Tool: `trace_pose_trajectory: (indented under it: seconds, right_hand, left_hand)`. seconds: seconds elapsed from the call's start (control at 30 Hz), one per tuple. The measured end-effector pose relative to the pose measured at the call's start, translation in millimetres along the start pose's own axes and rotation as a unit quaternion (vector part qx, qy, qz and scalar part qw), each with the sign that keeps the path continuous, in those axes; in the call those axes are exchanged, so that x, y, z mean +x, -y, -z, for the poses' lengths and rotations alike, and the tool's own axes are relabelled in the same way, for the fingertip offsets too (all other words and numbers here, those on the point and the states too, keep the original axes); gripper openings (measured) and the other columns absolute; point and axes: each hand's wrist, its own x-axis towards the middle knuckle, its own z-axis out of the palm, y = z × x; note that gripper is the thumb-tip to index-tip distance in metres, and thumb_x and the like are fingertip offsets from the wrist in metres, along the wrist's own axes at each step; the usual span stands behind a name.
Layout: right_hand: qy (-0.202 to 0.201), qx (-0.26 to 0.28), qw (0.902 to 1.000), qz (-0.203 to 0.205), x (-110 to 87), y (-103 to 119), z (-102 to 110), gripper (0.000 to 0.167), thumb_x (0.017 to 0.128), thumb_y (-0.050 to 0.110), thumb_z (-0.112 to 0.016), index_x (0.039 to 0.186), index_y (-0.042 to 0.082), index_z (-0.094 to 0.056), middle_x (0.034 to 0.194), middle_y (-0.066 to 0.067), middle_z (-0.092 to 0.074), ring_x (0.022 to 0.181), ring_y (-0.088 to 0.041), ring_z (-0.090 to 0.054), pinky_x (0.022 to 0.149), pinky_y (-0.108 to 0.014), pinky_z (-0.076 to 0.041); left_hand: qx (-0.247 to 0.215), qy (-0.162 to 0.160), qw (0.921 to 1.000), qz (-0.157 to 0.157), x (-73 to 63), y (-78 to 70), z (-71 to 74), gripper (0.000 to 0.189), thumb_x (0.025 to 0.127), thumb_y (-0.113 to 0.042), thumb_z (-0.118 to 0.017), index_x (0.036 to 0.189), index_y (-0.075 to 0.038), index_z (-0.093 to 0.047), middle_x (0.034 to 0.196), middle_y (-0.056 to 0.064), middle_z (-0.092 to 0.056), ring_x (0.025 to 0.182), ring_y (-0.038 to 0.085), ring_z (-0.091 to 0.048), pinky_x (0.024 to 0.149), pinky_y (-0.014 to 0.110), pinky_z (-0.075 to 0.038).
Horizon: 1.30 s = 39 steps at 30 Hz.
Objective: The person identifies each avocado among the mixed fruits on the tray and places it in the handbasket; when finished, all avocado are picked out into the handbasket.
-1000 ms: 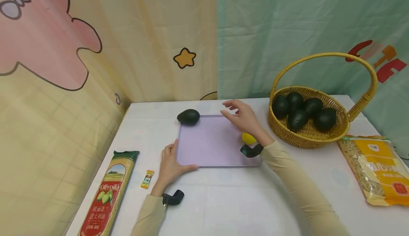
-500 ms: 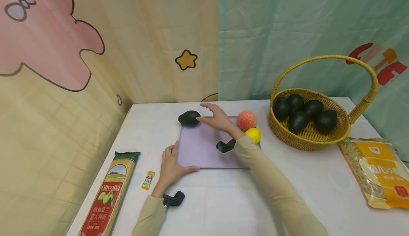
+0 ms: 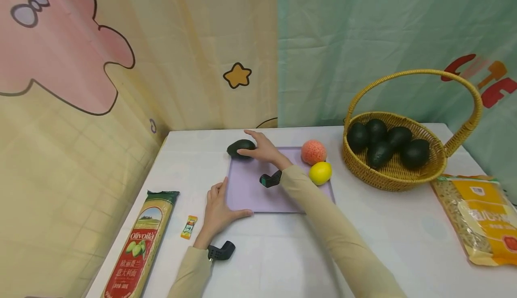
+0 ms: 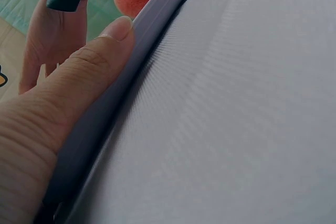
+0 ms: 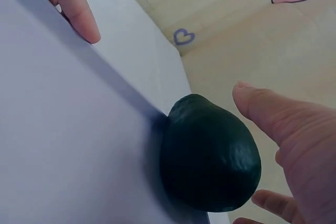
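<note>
A dark green avocado (image 3: pixel 241 148) lies at the far left corner of a lilac tray (image 3: pixel 250 190). Around it, my right hand (image 3: pixel 265 149) is spread, thumb on the near side and fingers beyond it. The right wrist view shows a gap between the thumb and the avocado (image 5: pixel 210 156); any finger contact there cannot be told. My left hand (image 3: pixel 218 210) rests at the tray's near left corner, fingers straight along the left side and thumb along the near rim. A pink textured ball-like thing (image 3: pixel 313 152) and a lemon (image 3: pixel 320 173) sit at the tray's right side.
To the right stands a tall-handled wicker basket (image 3: pixel 377 182) with several avocados (image 3: pixel 379 154). Beside it lies a yellow bag of pasta (image 3: pixel 480 219). At left are a spaghetti pack (image 3: pixel 141 244) and a small wrapped candy (image 3: pixel 189 227). Curtains (image 3: pixel 202 64) hang behind the table.
My right hand has moved left across the tray to the avocado, uncovering the pink ball-like thing and the lemon. My left hand has stayed at the tray corner.
</note>
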Motion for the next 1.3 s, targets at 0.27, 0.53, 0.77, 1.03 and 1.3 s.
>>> trace_pose_trajectory:
  seconds: [0.27, 0.53, 0.77, 1.03, 1.3]
  right_hand:
    - [0.012, 0.010, 0.9997, -0.019, 8.1, 2, -12, 0.074, 0.085, 0.035, -0.071, 0.146, 0.011, -0.037, 0.143, -0.018, -0.036, 0.129, -0.030, -0.036, 0.103, -0.042, -0.031]
    - [-0.020, -0.003, 0.9998, -0.004, 6.6, -5, -23, 0.060, 0.083, 0.031, -0.074, 0.135, 0.012, -0.050, 0.131, -0.015, -0.051, 0.116, -0.028, -0.049, 0.095, -0.040, -0.039]
    - [-0.029, -0.027, 0.9991, 0.015, 2.4, -7, -21, 0.059, 0.078, 0.032, -0.079, 0.129, 0.013, -0.056, 0.126, -0.010, -0.056, 0.111, -0.024, -0.053, 0.093, -0.038, -0.040]
    - [-0.016, -0.040, 0.9988, 0.024, -9.2, -8, -21, 0.056, 0.076, 0.036, -0.080, 0.123, 0.015, -0.057, 0.118, -0.009, -0.059, 0.105, -0.023, -0.054, 0.089, -0.036, -0.042]
    - [-0.005, 0.010, 0.9999, -0.011, -21.3, -14, -15, 0.055, 0.077, 0.038, -0.079, 0.122, 0.017, -0.057, 0.116, -0.010, -0.059, 0.100, -0.023, -0.054, 0.086, -0.037, -0.044]
  left_hand:
    - [0.002, -0.002, 1.0000, -0.004, 0.6, 1.6, -2.0, 0.128, 0.052, -0.059, -0.086, 0.149, 0.000, -0.025, 0.134, 0.020, -0.034, 0.120, 0.033, -0.031, 0.096, 0.049, -0.034]
    - [0.011, -0.002, 0.9999, -0.008, -0.4, 3.0, -4.8, 0.128, 0.053, -0.060, -0.085, 0.149, -0.001, -0.025, 0.134, 0.020, -0.035, 0.120, 0.034, -0.031, 0.096, 0.048, -0.034]
    - [0.010, -0.001, 0.9999, -0.005, 1.1, 2.9, -2.6, 0.128, 0.053, -0.059, -0.085, 0.149, 0.000, -0.024, 0.134, 0.021, -0.034, 0.120, 0.034, -0.031, 0.096, 0.049, -0.033]
    - [0.010, 0.017, 0.9997, 0.011, -1.2, 4.6, 2.2, 0.129, 0.053, -0.061, -0.084, 0.150, -0.003, -0.021, 0.138, 0.019, -0.031, 0.122, 0.032, -0.029, 0.097, 0.049, -0.033]
    - [0.007, 0.013, 0.9999, 0.006, 1.7, 2.1, -0.7, 0.128, 0.054, -0.059, -0.085, 0.150, -0.001, -0.022, 0.138, 0.019, -0.031, 0.121, 0.032, -0.030, 0.097, 0.048, -0.032]
